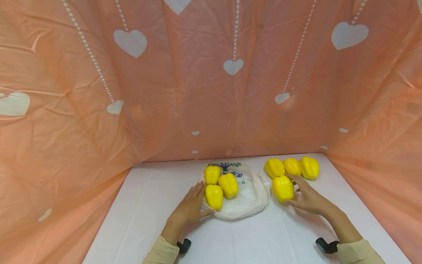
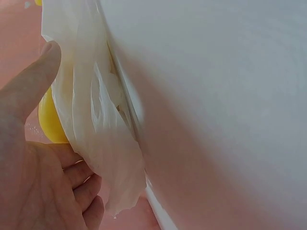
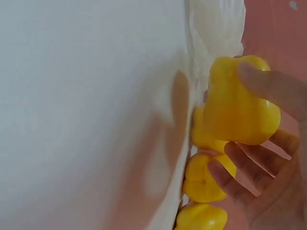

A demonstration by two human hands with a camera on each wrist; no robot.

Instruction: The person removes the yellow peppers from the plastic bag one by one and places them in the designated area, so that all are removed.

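Note:
A yellow bell pepper (image 1: 282, 189) is in my right hand (image 1: 308, 196), gripped between thumb and fingers. In the right wrist view this pepper (image 3: 242, 100) is held clear of the table, with a shadow beside it. My left hand (image 1: 191, 205) rests against the left side of a white plastic bag (image 1: 245, 211), its fingers fairly straight. The left wrist view shows the thumb (image 2: 45, 62) touching the crumpled bag wall (image 2: 91, 110). Three yellow bell peppers (image 1: 214, 197) sit together at the left inside the bag's opening. The bag lies with its mouth spread, a tree print at the back.
Behind the right hand, three more yellow bell peppers (image 1: 292, 167) stand in a row near the table's back right corner. A white cloth covers the table (image 1: 244, 242). Orange curtains (image 1: 178, 110) with white hearts enclose the back and both sides.

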